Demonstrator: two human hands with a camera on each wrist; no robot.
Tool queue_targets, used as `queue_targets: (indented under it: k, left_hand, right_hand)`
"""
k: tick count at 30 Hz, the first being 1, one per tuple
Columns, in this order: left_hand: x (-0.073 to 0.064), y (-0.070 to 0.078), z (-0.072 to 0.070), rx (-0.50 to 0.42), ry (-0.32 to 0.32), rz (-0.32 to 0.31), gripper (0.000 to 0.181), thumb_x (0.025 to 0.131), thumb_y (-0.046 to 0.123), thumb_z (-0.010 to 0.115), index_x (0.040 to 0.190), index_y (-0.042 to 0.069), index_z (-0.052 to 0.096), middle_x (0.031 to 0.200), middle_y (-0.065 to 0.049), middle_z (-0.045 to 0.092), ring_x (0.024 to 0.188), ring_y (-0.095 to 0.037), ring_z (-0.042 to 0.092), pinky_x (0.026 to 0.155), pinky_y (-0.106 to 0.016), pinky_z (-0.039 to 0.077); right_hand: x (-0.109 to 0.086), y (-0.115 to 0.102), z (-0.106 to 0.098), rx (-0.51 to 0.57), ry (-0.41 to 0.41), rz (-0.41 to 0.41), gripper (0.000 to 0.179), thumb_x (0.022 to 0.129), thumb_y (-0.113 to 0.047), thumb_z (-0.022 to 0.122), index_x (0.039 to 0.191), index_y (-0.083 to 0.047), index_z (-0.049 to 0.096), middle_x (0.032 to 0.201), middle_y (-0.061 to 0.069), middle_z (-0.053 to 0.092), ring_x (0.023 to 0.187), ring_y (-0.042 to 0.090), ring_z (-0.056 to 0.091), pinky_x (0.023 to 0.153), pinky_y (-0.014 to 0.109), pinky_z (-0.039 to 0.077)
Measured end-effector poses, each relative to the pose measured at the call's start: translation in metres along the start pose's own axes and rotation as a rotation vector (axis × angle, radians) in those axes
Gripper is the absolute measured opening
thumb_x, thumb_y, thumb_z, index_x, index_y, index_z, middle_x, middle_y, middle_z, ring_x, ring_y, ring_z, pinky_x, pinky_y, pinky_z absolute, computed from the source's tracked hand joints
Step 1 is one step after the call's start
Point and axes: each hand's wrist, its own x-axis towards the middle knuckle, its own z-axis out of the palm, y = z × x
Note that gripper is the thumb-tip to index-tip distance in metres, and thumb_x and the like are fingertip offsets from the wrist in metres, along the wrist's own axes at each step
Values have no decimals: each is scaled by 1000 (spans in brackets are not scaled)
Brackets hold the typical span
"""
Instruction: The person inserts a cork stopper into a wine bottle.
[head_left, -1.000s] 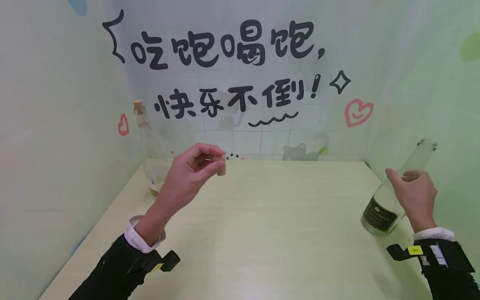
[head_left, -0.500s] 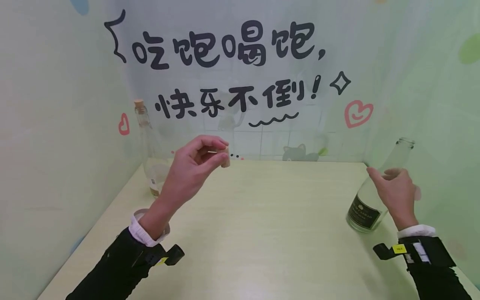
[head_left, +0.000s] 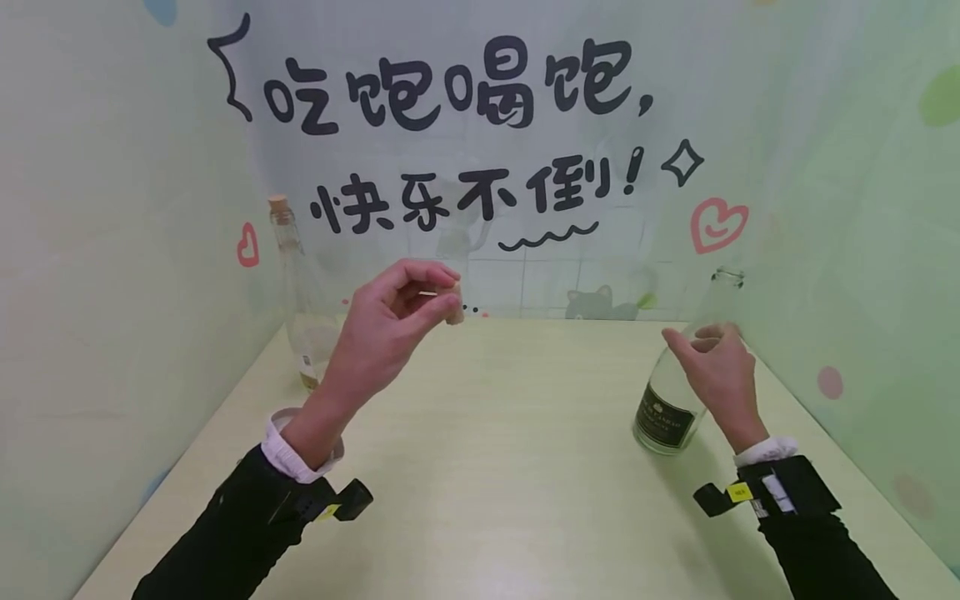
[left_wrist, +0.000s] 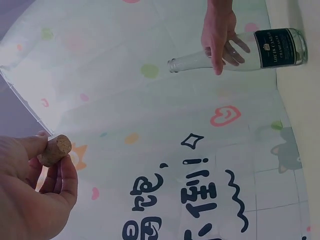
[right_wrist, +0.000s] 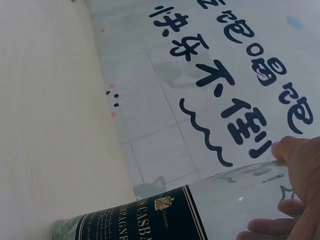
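Note:
My left hand (head_left: 382, 333) is raised over the table and pinches a cork (left_wrist: 58, 149) between thumb and fingertips. The cork is short and brown, with one round end showing in the left wrist view. On the right side, my right hand (head_left: 720, 375) grips a clear glass bottle (right_wrist: 235, 200) around its upper body. A dark label (head_left: 664, 417) reading "Champagne" wraps the bottle's lower part. Its mouth (head_left: 727, 277) is uncorked, and the neck leans slightly to the right in the head view.
A second clear bottle (head_left: 288, 258) with a cork in its top stands at the back left, partly behind my left forearm. The pale table (head_left: 487, 467) meets a printed backdrop (head_left: 480, 150) at the rear. Walls rise on both sides.
My right hand has brought the champagne bottle leftward across the table, and it leans less than before. My left hand has risen slightly with the cork.

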Motion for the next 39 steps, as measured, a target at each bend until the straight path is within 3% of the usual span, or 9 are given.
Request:
queue_targets:
  k: [15,39]
  left_hand:
    - [5,8,1,-2,21,9,26,87,10,68,109,-1,61,103,-7,63,85,-23,64,80,-32,52]
    - [9,12,0,-22,16,36,26,87,9,68,109,-3,60,103,-9,62,86,-23,64,80,-32,53]
  right_hand:
    - [-23,-48,54,40,-72,-137,75,82,-66,56,115,2,50,103,19,67,89,33,65,67,45,52]
    - [-83,-113,100,149,-193,-220,66,78,-69,59,104,-8,54,95,-1,67,85,13,65,69,35,52]
